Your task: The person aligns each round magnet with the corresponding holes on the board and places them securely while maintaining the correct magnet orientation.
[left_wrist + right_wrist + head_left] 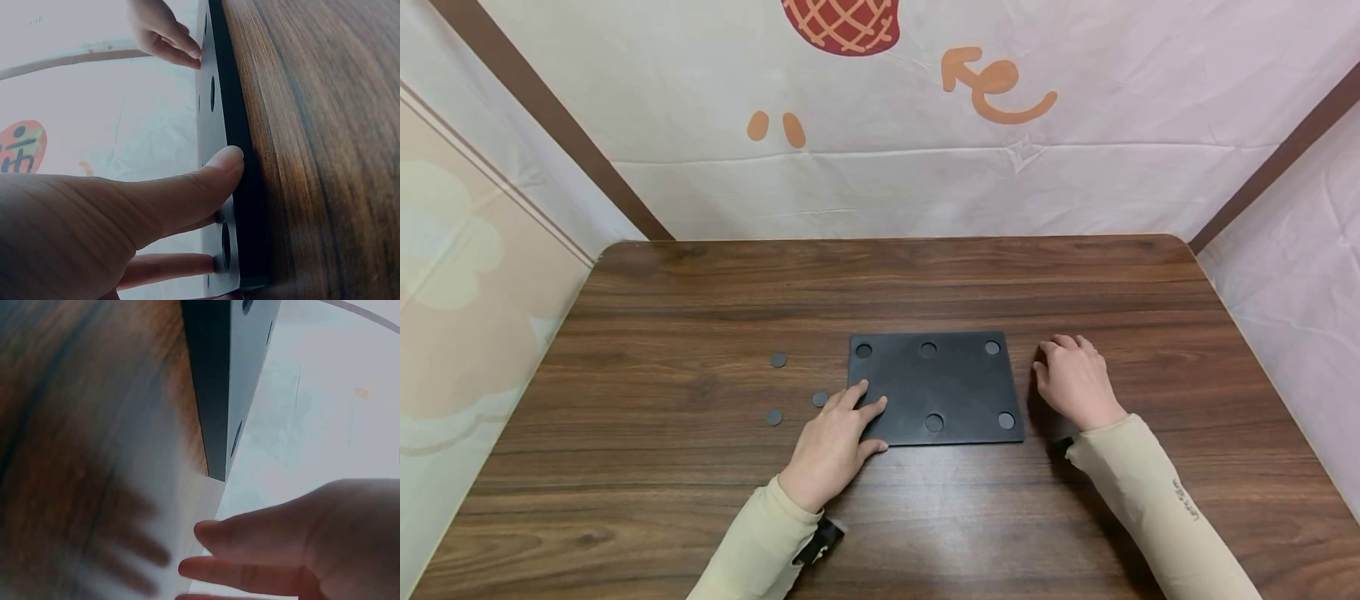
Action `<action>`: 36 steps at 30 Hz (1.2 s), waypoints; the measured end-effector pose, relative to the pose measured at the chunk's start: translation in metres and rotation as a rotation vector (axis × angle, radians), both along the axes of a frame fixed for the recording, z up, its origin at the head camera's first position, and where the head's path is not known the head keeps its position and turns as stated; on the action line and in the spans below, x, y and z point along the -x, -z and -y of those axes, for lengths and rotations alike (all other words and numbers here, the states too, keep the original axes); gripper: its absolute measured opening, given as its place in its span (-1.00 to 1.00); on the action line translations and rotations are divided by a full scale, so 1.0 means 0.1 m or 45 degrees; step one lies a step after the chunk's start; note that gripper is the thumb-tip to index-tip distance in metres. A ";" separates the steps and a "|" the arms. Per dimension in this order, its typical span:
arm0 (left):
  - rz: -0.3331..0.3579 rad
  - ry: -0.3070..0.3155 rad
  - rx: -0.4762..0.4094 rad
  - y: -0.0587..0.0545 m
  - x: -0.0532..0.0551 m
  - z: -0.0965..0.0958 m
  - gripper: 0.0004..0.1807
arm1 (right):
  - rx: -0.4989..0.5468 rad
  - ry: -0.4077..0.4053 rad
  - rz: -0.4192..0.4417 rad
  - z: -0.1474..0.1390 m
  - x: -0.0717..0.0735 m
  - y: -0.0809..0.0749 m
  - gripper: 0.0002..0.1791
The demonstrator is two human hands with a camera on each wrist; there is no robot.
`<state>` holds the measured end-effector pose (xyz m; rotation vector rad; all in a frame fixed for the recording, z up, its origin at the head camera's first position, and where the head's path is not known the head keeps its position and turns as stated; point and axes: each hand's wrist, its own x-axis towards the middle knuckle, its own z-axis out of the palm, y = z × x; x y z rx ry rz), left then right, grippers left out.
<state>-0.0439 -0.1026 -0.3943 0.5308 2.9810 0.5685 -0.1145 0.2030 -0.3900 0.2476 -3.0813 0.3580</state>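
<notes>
A flat black board [940, 379] with round recesses lies on the table. Grey discs fill its two right corner recesses, the far disc [992, 347] and the near disc [1006, 421]. The far-left recess [864, 351] and the two middle ones look dark and unfilled. My left hand [831, 454] rests on the board's left end, fingers extended over the top and thumb [228, 159] at the near edge. Off the board's right side, my right hand [1075, 382] hovers low over the table, fingers loosely bent, with no object visible between thumb [209, 534] and fingers.
Left of the board lie three loose grey discs: one farther back [778, 359], one nearer [774, 417] and one beside the left fingers [820, 399]. The wooden table [662, 467] ends at a printed white cloth [887, 196] behind.
</notes>
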 end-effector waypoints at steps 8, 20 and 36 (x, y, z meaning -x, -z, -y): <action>0.008 0.000 -0.002 -0.01 0.00 0.00 -0.44 | -0.019 0.032 -0.012 -0.03 -0.01 0.04 -0.68; 0.007 -0.004 0.000 0.00 0.00 0.00 -0.44 | -0.007 0.083 0.081 -0.07 0.00 0.02 -0.65; -0.007 0.000 -0.003 0.00 -0.01 0.01 -0.44 | 0.012 0.009 -0.081 -0.17 0.04 0.04 -0.79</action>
